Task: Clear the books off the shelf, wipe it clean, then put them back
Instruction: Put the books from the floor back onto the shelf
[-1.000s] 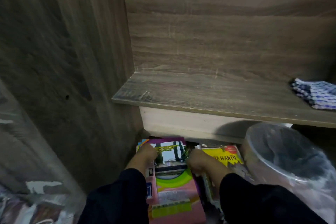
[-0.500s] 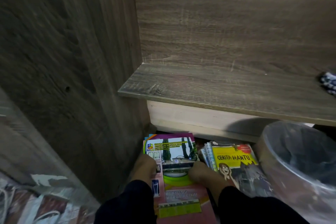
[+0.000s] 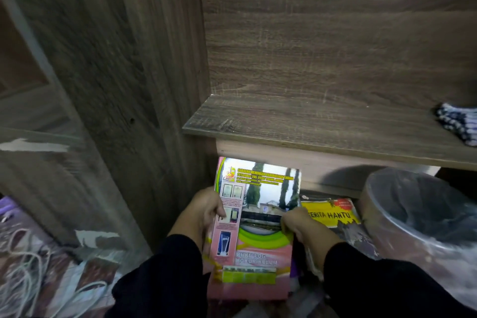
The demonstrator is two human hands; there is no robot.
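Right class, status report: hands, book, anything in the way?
Left hand and right hand grip pink book. Shelf bare but cloth at right. Nothing blocking.

Home: wooden bookshelf (image 3: pixel 322 124), lined bin (image 3: pixel 418 214)

We see shelf (image 3: pixel 322 131) ahead, cloth (image 3: pixel 458 124) on its right end, near front edge. Below shelf's front edge: log book (image 3: pixel 258 227) at left, between our left hand (image 3: pixel 204 214) and right hand (image 3: pixel 299 222); second book (image 3: pixel 333 214) just right of it; bin (image 3: pixel 382 201) farther right. Side panel (image 3: pixel 116 72) left of shelf.
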